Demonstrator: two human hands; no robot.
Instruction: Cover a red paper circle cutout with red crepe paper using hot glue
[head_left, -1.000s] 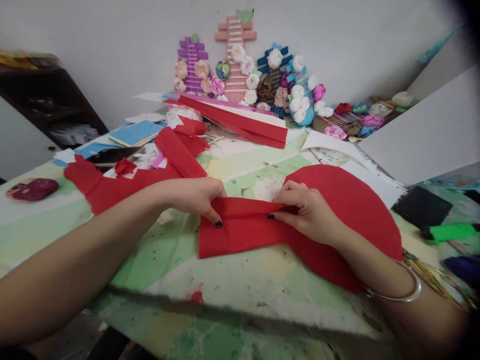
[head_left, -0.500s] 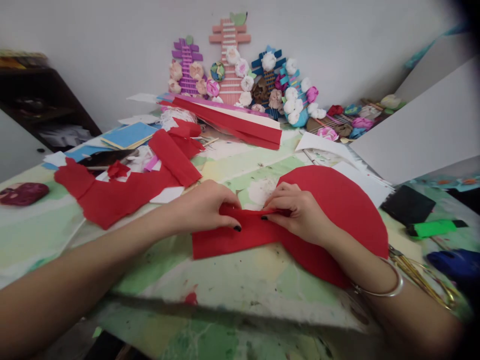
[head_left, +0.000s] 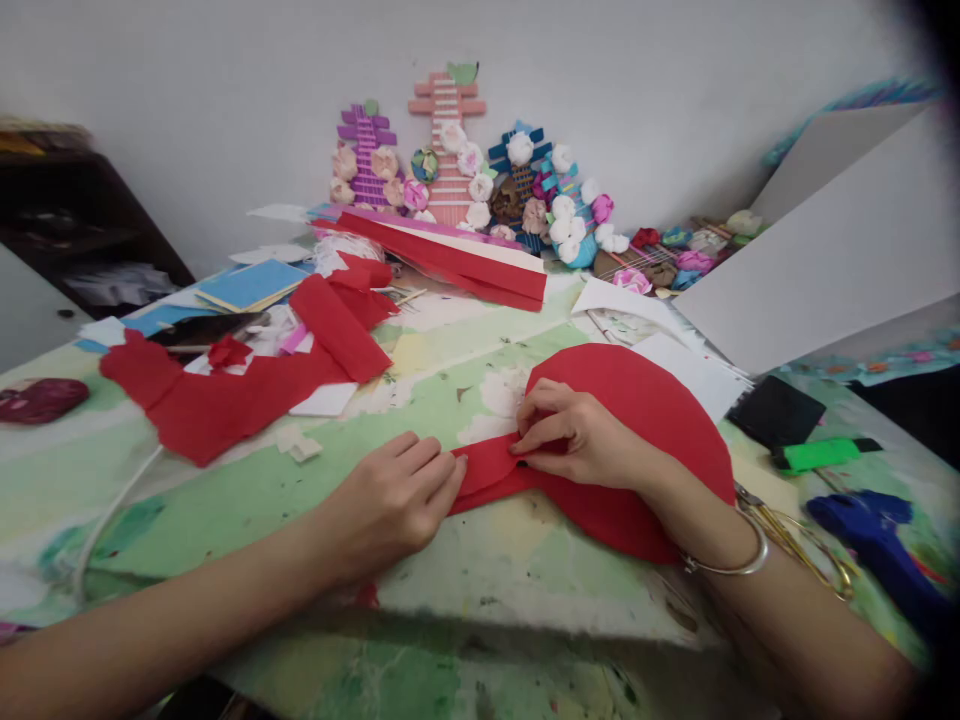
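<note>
A folded strip of red crepe paper (head_left: 487, 467) lies across the table in front of me. My left hand (head_left: 401, 490) is closed over its left end, with the fingers curled down and hiding that end. At the strip's right part, my right hand (head_left: 566, 435) pinches the upper edge between thumb and fingertips. Under my right hand and wrist rests a large red rounded piece (head_left: 652, 430), flat on the table; the strip meets its left side.
Red paper scraps (head_left: 217, 410) lie at the left, near blue cards (head_left: 255, 285). To the right are gold scissors (head_left: 802, 550), a green marker (head_left: 817, 456), a blue glue gun (head_left: 877, 550) and a black square (head_left: 776, 410). Paper-flower-covered lute-shaped crafts (head_left: 446, 150) stand against the wall.
My left hand has moved left and nearer to me, turning palm down over the strip's left end. The strip now lies folded over. The view has shifted slightly.
</note>
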